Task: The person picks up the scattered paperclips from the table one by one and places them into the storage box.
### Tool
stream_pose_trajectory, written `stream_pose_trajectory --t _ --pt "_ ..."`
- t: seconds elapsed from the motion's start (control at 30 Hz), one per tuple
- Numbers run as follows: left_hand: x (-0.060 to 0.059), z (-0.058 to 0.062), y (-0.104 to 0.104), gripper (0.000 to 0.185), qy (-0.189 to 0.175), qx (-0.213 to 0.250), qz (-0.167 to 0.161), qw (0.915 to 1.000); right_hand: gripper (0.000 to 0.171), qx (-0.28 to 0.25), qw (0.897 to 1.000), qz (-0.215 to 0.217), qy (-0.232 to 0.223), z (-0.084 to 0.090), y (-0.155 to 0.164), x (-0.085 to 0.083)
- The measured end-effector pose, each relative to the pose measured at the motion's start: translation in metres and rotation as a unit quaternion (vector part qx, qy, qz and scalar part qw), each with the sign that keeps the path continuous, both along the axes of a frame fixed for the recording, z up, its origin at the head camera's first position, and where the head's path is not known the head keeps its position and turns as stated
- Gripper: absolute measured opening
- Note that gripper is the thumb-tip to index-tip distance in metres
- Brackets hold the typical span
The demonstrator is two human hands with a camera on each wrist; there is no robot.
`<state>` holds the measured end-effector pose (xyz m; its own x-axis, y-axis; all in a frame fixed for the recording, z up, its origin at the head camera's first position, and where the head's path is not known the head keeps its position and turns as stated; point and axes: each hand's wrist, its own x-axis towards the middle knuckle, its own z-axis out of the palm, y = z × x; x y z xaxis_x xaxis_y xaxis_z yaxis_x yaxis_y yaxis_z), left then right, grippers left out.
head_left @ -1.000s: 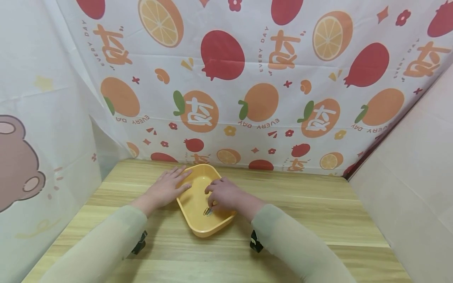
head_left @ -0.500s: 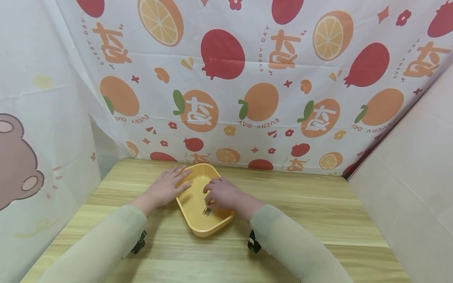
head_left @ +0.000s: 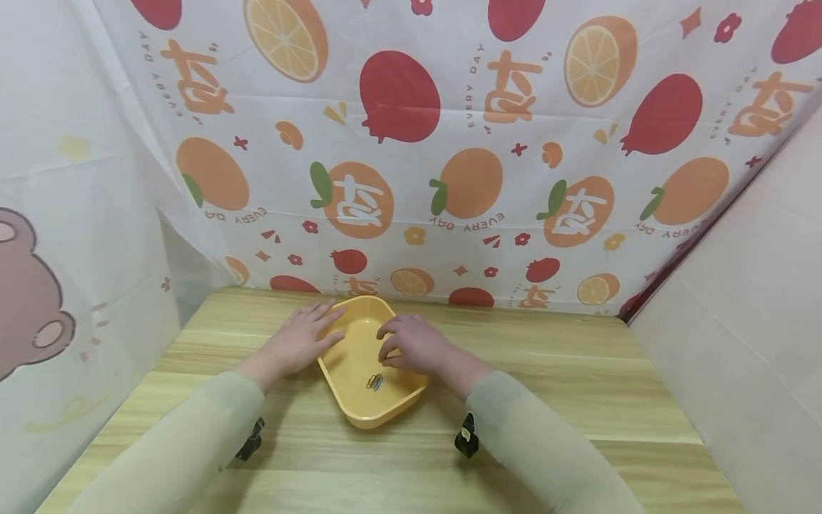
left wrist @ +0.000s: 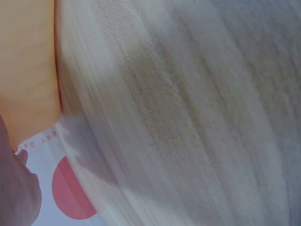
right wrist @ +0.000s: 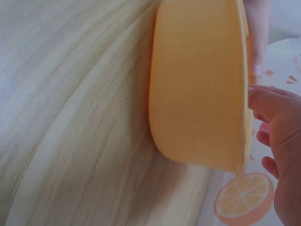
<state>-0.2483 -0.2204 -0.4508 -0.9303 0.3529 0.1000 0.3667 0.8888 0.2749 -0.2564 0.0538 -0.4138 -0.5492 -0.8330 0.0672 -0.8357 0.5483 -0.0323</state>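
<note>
A yellow plastic tray (head_left: pixel 359 400) is set on the wooden counter (head_left: pixel 546 400), close to the patterned fruit cloth (head_left: pixel 449 143) hung behind it. The tray is steadied by the left hand (head_left: pixel 297 345), which is laid flat against its left rim with the fingers straight and spread. The right hand (head_left: pixel 414 344) is held over the right side of the tray, its fingers (head_left: pixel 388 351) loosely curled and pointed down into the basin; nothing is seen to be gripped in them. A small cluster of metal paper clips (head_left: pixel 375 382) is lying on the tray floor, just below and beside those fingertips, apart from them.

In the right wrist view the outer wall of the tray (right wrist: pixel 197 89) is seen from the side, with the right hand's fingers (right wrist: pixel 275 106) hooked above the rim; the clips are hidden there. The left wrist view is blurred and little beyond counter grain is shown.

The step in hand is judged to be work on the clips inside the tray, with the clips at present lying free. A fine pinch by thumb and forefinger would be called for next, since the clips are thin and flat against a smooth floor, while the tray is kept from sliding by the left hand.
</note>
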Motion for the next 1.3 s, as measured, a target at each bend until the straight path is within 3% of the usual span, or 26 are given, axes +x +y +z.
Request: stream_pose_trajectory --t 0.4,0.67,0.97,1.3 --pt "0.001 -0.002 -0.002 0.063 -0.002 0.006 -0.003 1.0000 0.012 -0.093 0.994 -0.031 -0.043 0.009 0.038 0.003" --pt "0.001 0.001 -0.002 0.065 0.000 0.001 -0.004 1.0000 0.010 -0.129 0.991 -0.044 -0.012 -0.001 0.076 0.004" --pt "0.003 0.002 -0.001 0.070 0.012 0.007 -0.007 0.9999 0.012 -0.128 0.990 -0.051 0.010 -0.018 0.119 0.014" --pt "0.001 0.001 0.001 0.072 -0.003 0.001 -0.005 1.0000 0.010 -0.106 0.991 -0.076 0.008 -0.037 0.164 0.032"
